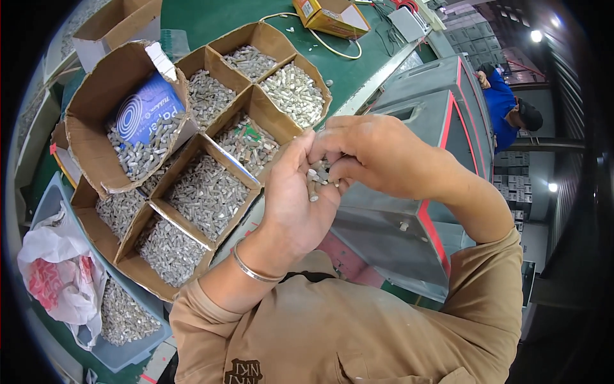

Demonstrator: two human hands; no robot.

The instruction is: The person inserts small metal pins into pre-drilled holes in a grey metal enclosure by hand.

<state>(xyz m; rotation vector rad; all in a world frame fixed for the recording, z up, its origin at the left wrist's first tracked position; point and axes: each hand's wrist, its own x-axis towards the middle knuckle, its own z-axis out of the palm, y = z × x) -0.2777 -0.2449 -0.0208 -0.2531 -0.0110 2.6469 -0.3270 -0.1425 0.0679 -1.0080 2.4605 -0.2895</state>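
My left hand (288,201) is cupped palm up in front of my chest, its fingers curled round several small grey cylindrical pieces (314,181). Over it bends my right hand (387,153), closed, with thumb and fingertips against the pieces in the left palm. Whatever those right fingertips pinch is hidden. Just beyond my hands, to the left, lies a divided cardboard box (275,40). Its compartments hold heaps of similar short grey and whitish pieces. Among the pieces in one middle compartment lies a scrap of green (252,133).
A torn cardboard box (96,89) with a blue printed packet (152,110) rests tilted on the divided box. A blue-grey tray (121,360) with a plastic bag (61,265) is at left. Grey red-edged bins (384,233) stand right; beyond, a person in blue (500,109).
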